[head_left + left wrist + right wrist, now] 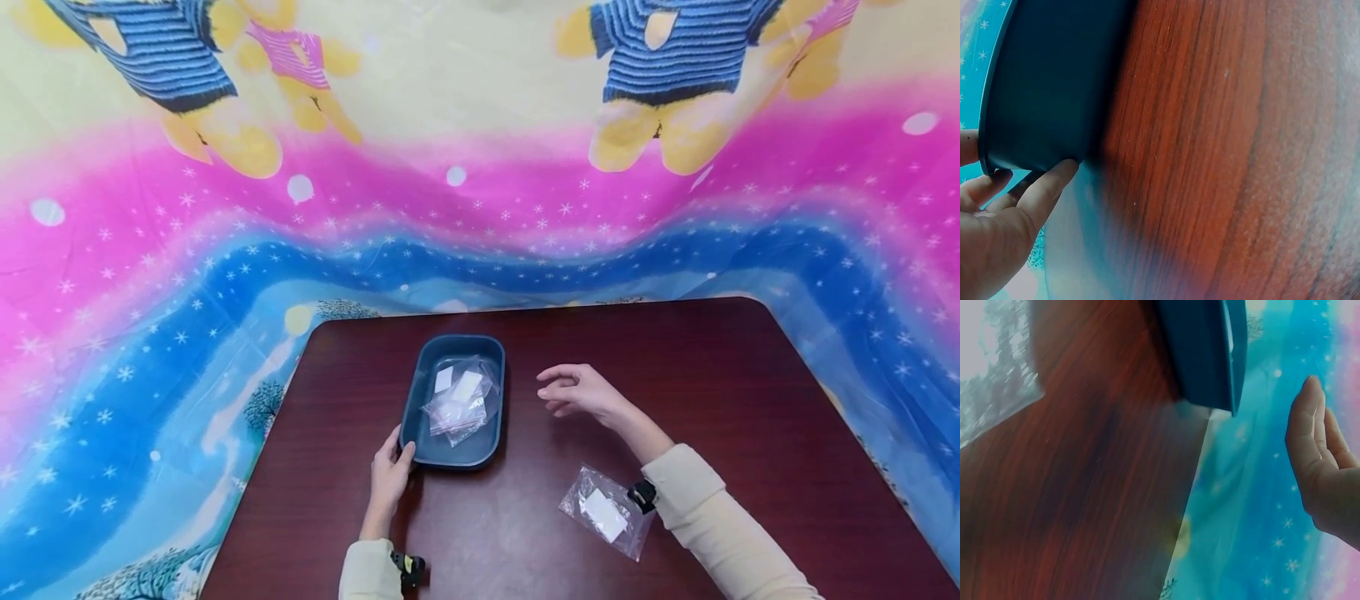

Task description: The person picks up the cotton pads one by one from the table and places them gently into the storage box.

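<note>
A dark blue-green rectangular tray [458, 455] stands left of the table's middle. My left hand [391, 472] grips its near left corner; in the left wrist view the fingers [1047, 187] press on the tray's outer wall. Inside the tray lie several clear plastic bags [462, 400] with white pieces in them, overlapping one another. My right hand [585, 392] is raised to the right of the tray, apart from it, fingers loosely bent and holding nothing. Another clear bag [604, 515] with a white rectangular piece lies on the table by the right wrist.
The dark red-brown wooden table [675, 350] has rounded far corners. Behind it and along its sides hangs a bright cloth [525, 192] printed with bears and snowflakes. Each wrist carries a small black camera, and the sleeves are cream.
</note>
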Available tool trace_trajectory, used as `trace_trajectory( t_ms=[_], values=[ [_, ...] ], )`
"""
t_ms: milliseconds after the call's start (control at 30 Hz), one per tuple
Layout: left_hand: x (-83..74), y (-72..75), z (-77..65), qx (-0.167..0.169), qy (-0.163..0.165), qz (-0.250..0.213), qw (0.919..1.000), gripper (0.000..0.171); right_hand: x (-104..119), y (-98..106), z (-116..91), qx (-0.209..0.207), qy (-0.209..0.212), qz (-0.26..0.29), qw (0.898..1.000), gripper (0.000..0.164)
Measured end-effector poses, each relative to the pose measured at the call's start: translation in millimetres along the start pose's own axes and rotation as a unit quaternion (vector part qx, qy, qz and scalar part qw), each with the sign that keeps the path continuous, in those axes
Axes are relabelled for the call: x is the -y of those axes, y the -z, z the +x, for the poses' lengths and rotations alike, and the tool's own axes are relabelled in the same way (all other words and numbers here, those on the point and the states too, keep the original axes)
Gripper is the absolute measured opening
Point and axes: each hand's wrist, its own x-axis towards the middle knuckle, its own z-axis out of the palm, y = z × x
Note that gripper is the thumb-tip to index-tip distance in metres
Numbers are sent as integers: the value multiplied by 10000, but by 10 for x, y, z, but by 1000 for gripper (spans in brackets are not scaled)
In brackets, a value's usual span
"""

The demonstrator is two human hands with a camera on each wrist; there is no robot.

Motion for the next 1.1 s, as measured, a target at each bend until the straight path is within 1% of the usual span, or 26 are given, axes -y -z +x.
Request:
trace_trajectory(
  t_ms=[33, 133, 200, 267, 300, 600, 900, 1100],
  values=[
    [-49, -2, -19, 8, 18, 1, 10000, 46, -17, 25, -9, 20, 15, -25, 10000, 44],
    [-56, -1, -24, 21, 21, -48, 10000, 46, -62, 96, -33, 107, 58, -104, 9999, 45],
    [-45, -4, -19, -3, 19, -38, 10000, 46, -88, 142, -51, 133, 38, -146, 9998, 45],
    [42, -3, 16, -7, 4, -62, 10000, 46, -115, 187, -71, 160, -3, -162, 9997, 46],
    [48, -4, 19, -10, 6, -67, 10000, 46, -126, 208, -84, 168, -31, -176, 9997, 47],
    [49, -7, 27, -6, 38, -73, 10000, 46, -198, 384, -204, 260, -51, -222, 9994, 48],
    [21, -9, 1, 26, 37, -99, 9999, 46, -319, 507, -275, 362, -63, -329, 9988, 48],
    [12, -7, 2, 20, 53, -83, 9999, 46, -460, 588, -319, 500, -148, -645, 9966, 50]
  ],
)
